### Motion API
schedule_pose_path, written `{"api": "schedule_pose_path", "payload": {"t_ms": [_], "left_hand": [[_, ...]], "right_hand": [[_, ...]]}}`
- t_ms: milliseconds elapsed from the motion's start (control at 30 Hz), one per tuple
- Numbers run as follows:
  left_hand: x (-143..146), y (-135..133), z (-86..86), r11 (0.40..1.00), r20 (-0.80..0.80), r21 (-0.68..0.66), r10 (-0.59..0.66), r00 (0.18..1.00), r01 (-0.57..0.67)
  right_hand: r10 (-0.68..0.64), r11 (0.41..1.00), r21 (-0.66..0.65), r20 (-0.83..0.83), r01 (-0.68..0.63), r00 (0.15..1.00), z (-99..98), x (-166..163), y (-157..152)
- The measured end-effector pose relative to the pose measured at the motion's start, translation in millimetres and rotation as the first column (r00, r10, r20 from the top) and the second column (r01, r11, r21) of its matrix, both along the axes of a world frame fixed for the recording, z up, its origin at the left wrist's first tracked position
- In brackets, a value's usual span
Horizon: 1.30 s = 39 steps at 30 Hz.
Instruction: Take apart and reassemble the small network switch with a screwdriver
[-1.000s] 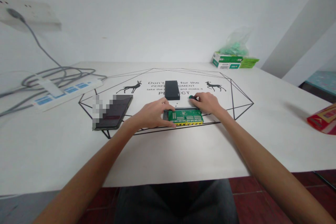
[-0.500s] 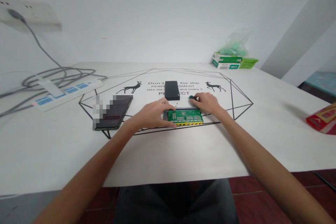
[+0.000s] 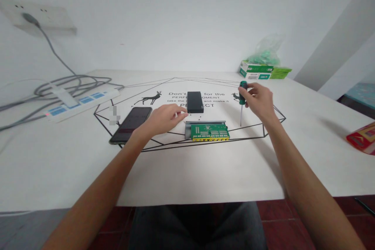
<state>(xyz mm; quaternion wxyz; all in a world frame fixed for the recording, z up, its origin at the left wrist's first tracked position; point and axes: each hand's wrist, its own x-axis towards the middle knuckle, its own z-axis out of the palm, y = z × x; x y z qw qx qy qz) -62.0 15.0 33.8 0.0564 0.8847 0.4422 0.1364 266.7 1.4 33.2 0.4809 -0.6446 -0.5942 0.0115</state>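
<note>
My right hand [image 3: 258,99] is closed around the green and black handle of a screwdriver [image 3: 242,93]. Its thin shaft points straight down, with the tip near the table, right of a green circuit board [image 3: 209,131]. The board has a yellow strip along its front edge and sits on a grey metal casing part [image 3: 188,131]. My left hand [image 3: 165,118] is beyond the board's left end, thumb and forefinger brought together in a pinch. Anything between those fingertips is too small to make out. Tiny dark screws [image 3: 200,116] lie close by, in front of a black box [image 3: 195,102].
A smartphone [image 3: 131,125] lies by my left forearm. Farther left are a power strip [image 3: 83,103] and coiled grey cables [image 3: 41,90]. Green and white boxes [image 3: 256,69] with a plastic bag stand at the back right. A red packet [image 3: 363,138] is at the right edge.
My left hand has let go of the circuit board and moved up and left, near the screws. My right hand has lifted the screwdriver upright and carried it to the right.
</note>
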Motion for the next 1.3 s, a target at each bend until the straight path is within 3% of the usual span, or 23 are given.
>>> {"api": "schedule_pose_path", "payload": {"t_ms": [100, 200, 367, 667, 833, 1300], "left_hand": [[-11, 6, 0.8, 0.997, -0.085, 0.014, 0.081, 0.993, -0.080], [-19, 11, -0.6, 0.992, -0.135, -0.009, 0.126, 0.983, -0.129], [-22, 14, -3.6, 0.984, -0.222, -0.058, 0.150, 0.964, -0.166], [-22, 17, -9.1, 0.989, -0.301, -0.049, 0.119, 0.946, -0.139], [-23, 18, -11.5, 0.992, -0.286, -0.049, 0.098, 0.953, -0.116], [-20, 14, -8.6, 0.992, -0.289, -0.068, 0.080, 0.954, -0.104]], "right_hand": [[0.046, 0.983, 0.181, -0.288, 0.007, 0.956, 5.4, 3, -3], [0.160, 0.967, 0.252, -0.458, -0.045, 0.875, 7.3, -3, -4], [0.356, 0.935, 0.225, -0.582, -0.275, 0.731, 7.9, -35, -12], [0.570, 0.744, 0.124, -0.631, -0.657, 0.526, -7.1, -104, -35], [0.578, 0.729, 0.060, -0.587, -0.682, 0.567, -16.0, -112, -35], [0.578, 0.730, 0.053, -0.581, -0.681, 0.573, -16.7, -111, -34]]}}
